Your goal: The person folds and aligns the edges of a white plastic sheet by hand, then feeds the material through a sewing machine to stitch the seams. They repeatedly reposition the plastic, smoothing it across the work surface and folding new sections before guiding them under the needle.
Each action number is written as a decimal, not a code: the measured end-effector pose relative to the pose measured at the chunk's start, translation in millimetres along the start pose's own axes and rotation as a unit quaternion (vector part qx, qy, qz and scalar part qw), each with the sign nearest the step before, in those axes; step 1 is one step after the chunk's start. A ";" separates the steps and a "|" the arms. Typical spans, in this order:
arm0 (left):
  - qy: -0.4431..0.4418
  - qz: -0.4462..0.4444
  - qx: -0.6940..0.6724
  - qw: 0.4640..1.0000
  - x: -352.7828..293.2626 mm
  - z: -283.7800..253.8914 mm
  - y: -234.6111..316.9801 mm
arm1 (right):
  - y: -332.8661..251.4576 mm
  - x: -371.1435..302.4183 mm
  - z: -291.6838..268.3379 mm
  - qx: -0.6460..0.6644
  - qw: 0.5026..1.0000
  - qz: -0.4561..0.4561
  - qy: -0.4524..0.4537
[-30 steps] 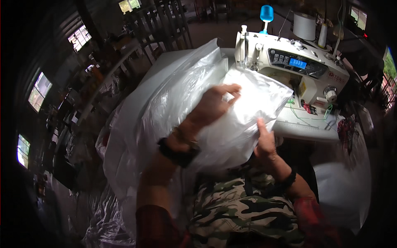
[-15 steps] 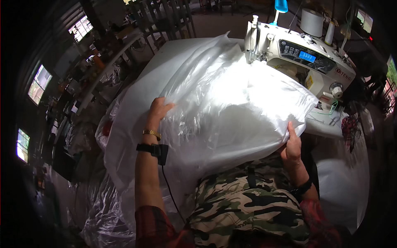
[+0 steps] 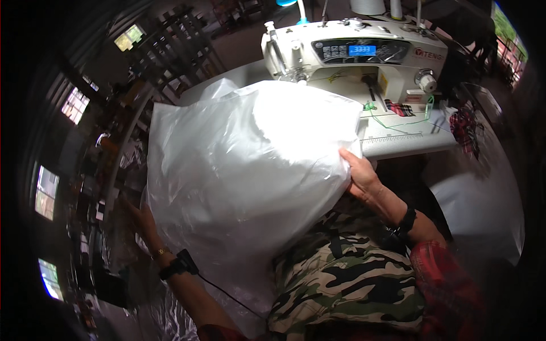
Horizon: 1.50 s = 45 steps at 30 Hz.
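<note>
The big clear plastic bag (image 3: pixel 239 170) is held up in front of the sewing machine (image 3: pixel 364 57), covering the near part of the surface (image 3: pixel 398 142). The right hand (image 3: pixel 361 176) grips its right edge; the left hand (image 3: pixel 145 224) holds its lower left side, fingers partly hidden. It looks spread out but not yet laid down.

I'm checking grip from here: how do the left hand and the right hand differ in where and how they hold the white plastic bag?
The left hand sits low at the left edge of the white plastic bag, mostly hidden behind it; the right hand pinches its right corner, higher up and in full view. The left hand is away from the sewing machine; the right is just below its table. Both wear dark wristbands and touch the bag.
</note>
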<state>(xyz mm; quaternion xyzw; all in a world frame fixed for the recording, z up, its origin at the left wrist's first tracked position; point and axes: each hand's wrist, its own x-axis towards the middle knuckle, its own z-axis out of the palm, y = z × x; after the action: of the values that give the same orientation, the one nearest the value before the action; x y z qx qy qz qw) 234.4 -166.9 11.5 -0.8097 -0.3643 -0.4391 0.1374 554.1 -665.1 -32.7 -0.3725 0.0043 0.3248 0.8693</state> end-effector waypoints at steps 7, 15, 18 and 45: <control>-0.274 0.239 -0.215 0.907 50.4 -43.7 287.0 | -6.1 -13.9 8.8 -0.058 0.998 -0.003 -0.024; -0.400 0.125 -0.063 0.906 5.2 45.3 281.1 | -23.8 -36.8 -37.6 -0.185 0.962 -0.199 -0.023; -0.383 0.118 -0.044 0.915 -1.8 54.1 255.3 | -36.8 -53.5 -6.2 -0.362 0.806 -0.467 0.030; -0.393 0.251 -0.285 0.837 -5.6 66.9 416.0 | -29.0 67.7 33.1 -0.784 0.492 -0.374 -0.067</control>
<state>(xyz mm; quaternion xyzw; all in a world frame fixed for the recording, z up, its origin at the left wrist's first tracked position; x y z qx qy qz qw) 568.9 -423.1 8.9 -0.9813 -0.0302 -0.1190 -0.1485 616.2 -620.5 -7.0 -0.8444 -0.4495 -0.1369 0.2574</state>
